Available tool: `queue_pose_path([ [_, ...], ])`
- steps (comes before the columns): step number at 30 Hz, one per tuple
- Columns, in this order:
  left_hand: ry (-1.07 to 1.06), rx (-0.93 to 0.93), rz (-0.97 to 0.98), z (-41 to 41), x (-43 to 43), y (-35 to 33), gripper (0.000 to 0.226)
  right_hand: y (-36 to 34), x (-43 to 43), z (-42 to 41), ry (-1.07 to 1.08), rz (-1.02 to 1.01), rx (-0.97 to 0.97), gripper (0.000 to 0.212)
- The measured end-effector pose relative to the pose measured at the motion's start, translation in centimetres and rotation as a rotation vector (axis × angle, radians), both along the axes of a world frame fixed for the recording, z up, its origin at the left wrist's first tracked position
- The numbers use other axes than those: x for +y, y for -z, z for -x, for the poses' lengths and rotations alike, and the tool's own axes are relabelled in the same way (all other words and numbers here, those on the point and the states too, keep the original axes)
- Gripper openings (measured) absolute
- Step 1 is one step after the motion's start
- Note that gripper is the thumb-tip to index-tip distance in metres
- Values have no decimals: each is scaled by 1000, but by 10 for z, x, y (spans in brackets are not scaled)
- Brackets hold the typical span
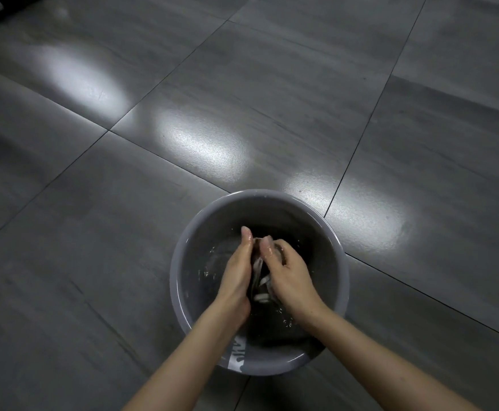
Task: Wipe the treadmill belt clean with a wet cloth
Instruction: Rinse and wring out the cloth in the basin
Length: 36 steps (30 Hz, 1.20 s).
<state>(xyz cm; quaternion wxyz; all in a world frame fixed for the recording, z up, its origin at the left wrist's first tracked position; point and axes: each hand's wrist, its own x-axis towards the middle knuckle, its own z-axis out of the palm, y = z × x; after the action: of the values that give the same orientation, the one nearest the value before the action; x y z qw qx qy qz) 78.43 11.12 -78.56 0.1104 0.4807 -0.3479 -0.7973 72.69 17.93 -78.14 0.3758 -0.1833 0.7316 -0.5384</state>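
A: Head view. Cloth (260, 281) location?
B: Sits in grey basin (325, 256) on tiled floor (242, 99), bunched between both hands above the water.
A: Grip?
B: Left hand (236, 271) holding cloth, thumb up. Right hand (289, 274) curled round cloth's top.

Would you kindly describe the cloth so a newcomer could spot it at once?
On the grey tiled floor stands a round grey basin with water. Inside it, the left hand and right hand grip the cloth between them: the only crumpled, dark, pale-streaked thing there.
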Motion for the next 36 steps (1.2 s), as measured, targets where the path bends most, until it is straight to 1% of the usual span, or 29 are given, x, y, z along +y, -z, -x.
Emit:
queue_pose_path([
  [1,-18,-15,105,2,4,1,57,5,-1,-2,78,-61,34,28],
  [2,-45,-48,225,1,6,2,50,9,-2,-4,144,-124,18,29],
  [3,-57,-87,341,0,7,3,45,10,-4,-5,186,-159,-61,28],
  [4,-57,-115,439,-3,8,4,44,10,-5,-7,207,-169,-193,30],
  [6,-22,-143,543,-8,7,6,52,4,-10,-13,234,-120,-459,35],
  [7,-5,-146,582,-8,8,8,57,1,-12,-15,240,-97,-503,36],
  [8,-8,-131,602,-8,10,6,57,-1,-15,-18,249,-68,-492,36],
  [9,-35,-105,604,-7,11,2,53,2,-17,-20,264,-41,-430,36],
  [11,-88,-59,594,-2,13,-4,30,4,-20,-21,278,-23,-290,36],
  [12,-107,-66,603,-1,12,-5,19,3,-22,-21,272,-20,-238,35],
  [13,-125,-76,615,0,10,-6,15,4,-23,-20,257,-9,-200,34],
  [17,-172,-93,624,-1,7,-3,29,7,-23,-19,232,-25,-72,33],
  [25,-160,-164,679,-5,9,3,32,19,-20,-27,248,-99,38,44],
  [29,-142,-208,700,-3,7,8,36,20,-19,-26,232,-117,65,44],
  [34,-123,-233,660,-3,5,15,37,19,-17,-24,179,-98,139,32],
  [36,-131,-229,646,-4,5,17,36,21,-17,-23,176,-77,152,31],
])
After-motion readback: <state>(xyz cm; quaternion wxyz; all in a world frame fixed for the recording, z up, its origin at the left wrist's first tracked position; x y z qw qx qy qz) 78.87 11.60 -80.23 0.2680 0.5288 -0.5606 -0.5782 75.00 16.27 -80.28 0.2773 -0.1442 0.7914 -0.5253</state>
